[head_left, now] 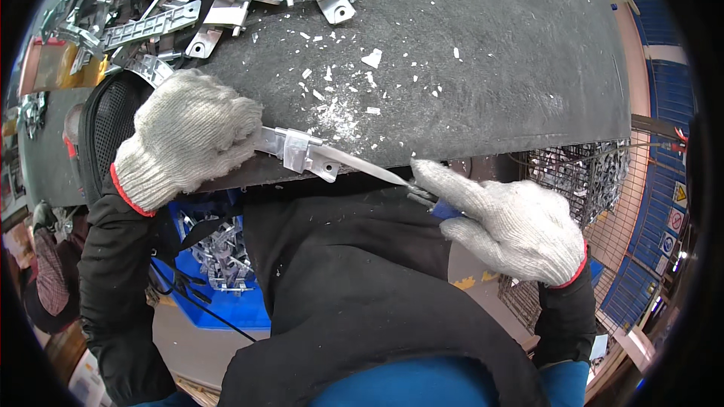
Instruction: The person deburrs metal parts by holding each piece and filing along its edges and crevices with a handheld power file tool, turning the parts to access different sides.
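Both hands, left hand [185, 136] and right hand [513, 218], are covered in coarse knitted cloth gloves. A dull, pale metal bracket [302, 152] and a smooth, bright blade [362, 167] are seen. The table top [513, 53] looks matt, rough, possibly rubber.

A silver metal bracket [302, 152], flat and strip-like with a raised folded clip at its middle, lies crosswise along the near edge of the dark desk [490, 68], its left end hidden in a gloved grip. A knife [377, 171] with a slim grey blade and blue handle slants from the right, its tip touching the bracket's clip.
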Tool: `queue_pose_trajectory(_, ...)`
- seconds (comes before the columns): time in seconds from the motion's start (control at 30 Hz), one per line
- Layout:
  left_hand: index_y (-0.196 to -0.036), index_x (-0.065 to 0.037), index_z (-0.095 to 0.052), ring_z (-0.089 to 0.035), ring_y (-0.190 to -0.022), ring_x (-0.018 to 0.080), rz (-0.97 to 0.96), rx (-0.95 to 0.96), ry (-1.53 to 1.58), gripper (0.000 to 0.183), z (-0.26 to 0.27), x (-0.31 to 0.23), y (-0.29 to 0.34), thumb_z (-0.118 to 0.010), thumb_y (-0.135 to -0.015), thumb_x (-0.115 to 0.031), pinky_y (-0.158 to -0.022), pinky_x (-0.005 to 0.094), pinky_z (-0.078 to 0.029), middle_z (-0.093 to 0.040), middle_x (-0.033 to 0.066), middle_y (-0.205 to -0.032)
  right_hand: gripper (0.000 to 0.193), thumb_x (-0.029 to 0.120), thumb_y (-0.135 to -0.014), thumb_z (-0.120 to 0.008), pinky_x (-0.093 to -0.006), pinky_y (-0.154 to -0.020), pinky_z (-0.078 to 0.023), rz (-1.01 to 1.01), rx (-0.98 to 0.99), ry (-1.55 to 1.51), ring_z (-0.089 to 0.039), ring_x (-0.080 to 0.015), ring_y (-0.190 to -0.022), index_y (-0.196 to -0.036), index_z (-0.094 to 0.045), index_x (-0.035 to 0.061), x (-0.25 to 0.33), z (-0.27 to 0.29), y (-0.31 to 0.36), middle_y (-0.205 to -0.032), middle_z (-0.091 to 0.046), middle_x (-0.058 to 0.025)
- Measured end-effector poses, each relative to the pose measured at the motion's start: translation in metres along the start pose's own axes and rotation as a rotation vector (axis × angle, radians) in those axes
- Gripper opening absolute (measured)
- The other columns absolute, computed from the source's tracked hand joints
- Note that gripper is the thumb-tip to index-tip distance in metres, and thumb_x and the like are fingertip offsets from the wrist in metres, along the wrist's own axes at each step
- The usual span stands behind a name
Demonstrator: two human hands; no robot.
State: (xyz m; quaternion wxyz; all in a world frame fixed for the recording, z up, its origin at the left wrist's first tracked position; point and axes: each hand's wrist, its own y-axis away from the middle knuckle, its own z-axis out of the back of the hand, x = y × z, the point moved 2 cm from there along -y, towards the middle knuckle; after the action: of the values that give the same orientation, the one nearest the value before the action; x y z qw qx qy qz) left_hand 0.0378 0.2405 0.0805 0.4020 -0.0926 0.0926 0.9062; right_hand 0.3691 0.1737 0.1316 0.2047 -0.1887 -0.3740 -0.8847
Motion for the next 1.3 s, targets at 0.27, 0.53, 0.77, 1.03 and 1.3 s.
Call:
queue_pose_trajectory(0.27,-0.073,-0.013,-0.065,-0.063,-0.066,0.0304,-0.033,-0.044,0.013,0.014,-0.002,0.001,-0.001,-0.077,-0.070,-0.019,-0.066,0.0410,-0.051,-0.059,0.0070,-0.065,0.069,0.031,-0.090,-0.072,-0.0449,-0.066,-0.058,-0.130,0.101,0.092,-0.073,-0.0337,-0.072,-0.155,-0.047,0.0274,0.010,0.009,-0.001,-0.083,-0.073,-0.0129)
queue_pose_trajectory(0.53,-0.073,-0.010,-0.065,-0.063,-0.064,0.0306,-0.026,-0.055,0.022,0.014,-0.005,0.003,0.001,-0.077,-0.072,-0.018,-0.065,0.0413,-0.051,-0.059,0.0075,-0.065,0.067,0.030,-0.088,-0.073,-0.0435,-0.063,-0.058,-0.105,0.068,0.110,-0.072,-0.0326,-0.069,-0.152,-0.051,0.0273,0.009,-0.003,-0.003,-0.080,-0.071,-0.0122)
queue_pose_trajectory(0.77,-0.075,-0.011,-0.066,-0.063,-0.067,0.0309,-0.037,-0.084,0.031,0.016,-0.004,0.007,0.002,-0.078,-0.074,-0.021,-0.068,0.0410,-0.052,-0.060,0.0082,-0.068,0.067,0.027,-0.085,-0.074,-0.0438,-0.066,-0.057,-0.082,0.034,0.061,-0.071,-0.0337,-0.071,-0.150,-0.054,0.0250,-0.002,-0.009,-0.007,-0.084,-0.071,-0.0113)
queue_pose_trajectory(1.03,-0.152,-0.005,-0.040,-0.052,-0.137,0.0248,0.056,-0.274,1.067,0.106,-0.075,0.048,0.048,-0.096,-0.068,-0.036,-0.119,0.0415,-0.039,-0.054,0.0094,-0.146,0.065,0.032,-0.088,-0.073,-0.0425,-0.071,-0.060,0.050,-0.020,-0.003,-0.074,-0.0338,-0.082,-0.150,-0.054,0.0220,-0.015,-0.017,-0.008,-0.104,-0.074,-0.0127)
queue_pose_trajectory(1.3,-0.135,-0.008,-0.058,-0.058,-0.127,0.0242,0.293,0.270,0.517,0.066,-0.011,0.021,0.008,-0.087,-0.077,-0.022,-0.114,0.0382,-0.041,-0.063,0.0091,-0.132,0.063,0.026,-0.085,-0.075,-0.0435,-0.074,-0.059,-0.006,-0.026,0.040,-0.073,-0.0354,-0.084,-0.145,-0.059,0.0167,-0.010,-0.020,-0.019,-0.101,-0.074,-0.0151)
